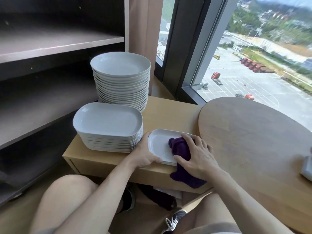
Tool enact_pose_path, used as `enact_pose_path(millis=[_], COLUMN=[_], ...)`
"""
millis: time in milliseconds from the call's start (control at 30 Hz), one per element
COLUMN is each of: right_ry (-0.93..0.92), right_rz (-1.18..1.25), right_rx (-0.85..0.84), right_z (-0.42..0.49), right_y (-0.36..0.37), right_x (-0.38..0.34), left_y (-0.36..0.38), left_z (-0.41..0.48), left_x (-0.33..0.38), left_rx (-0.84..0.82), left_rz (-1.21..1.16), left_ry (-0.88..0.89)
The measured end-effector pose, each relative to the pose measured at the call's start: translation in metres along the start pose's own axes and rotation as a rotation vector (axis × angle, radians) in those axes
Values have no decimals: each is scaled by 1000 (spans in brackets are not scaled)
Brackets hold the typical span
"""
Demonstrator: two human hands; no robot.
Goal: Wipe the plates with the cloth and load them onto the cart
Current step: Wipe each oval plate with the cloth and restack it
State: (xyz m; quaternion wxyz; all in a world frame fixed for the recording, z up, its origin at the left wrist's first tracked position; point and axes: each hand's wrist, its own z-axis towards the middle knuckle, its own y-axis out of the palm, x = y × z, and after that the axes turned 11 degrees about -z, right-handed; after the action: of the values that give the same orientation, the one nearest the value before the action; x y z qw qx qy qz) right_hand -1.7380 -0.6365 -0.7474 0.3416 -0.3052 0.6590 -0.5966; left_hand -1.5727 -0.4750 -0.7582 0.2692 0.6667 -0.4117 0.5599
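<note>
A small white rectangular plate (159,146) lies at the front edge of a low wooden cabinet (168,114). My left hand (145,155) grips its left rim, thumb on the near edge. My right hand (196,157) holds a purple cloth (181,149) bunched on the plate's right half; the cloth's tail hangs over the cabinet front. Left of the plate stands a stack of white oblong plates (108,122). Behind it rises a taller stack of white round plates (120,65).
Dark shelving (50,43) with bare shelves fills the left side. A round wooden table (253,135) sits at the right, with a blurred grey object (306,166) at its right edge. A window (253,56) is behind. My knees and shoes are below.
</note>
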Motion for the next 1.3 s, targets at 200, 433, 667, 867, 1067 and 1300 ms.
enact_pose_path(millis=[200,433,667,867,1067,1300], right_ry=[-23,13,68,79,72,70], right_rz=[26,62,121,128,98,126], right_rx=[116,169,230,221,226,217], right_z=[-11,-8,-8,-7,-7,-5], right_y=[12,17,18,17,17,15], right_x=[4,-4,-10,-10,-12,-12], left_y=[5,2,-3,2,6,11], left_z=[1,2,9,10,7,6], left_x=[6,13,21,20,24,23], left_rx=[57,44,17,62,117,187], left_rz=[73,45,-460,-364,-228,32], left_ry=[3,20,40,81,97,80])
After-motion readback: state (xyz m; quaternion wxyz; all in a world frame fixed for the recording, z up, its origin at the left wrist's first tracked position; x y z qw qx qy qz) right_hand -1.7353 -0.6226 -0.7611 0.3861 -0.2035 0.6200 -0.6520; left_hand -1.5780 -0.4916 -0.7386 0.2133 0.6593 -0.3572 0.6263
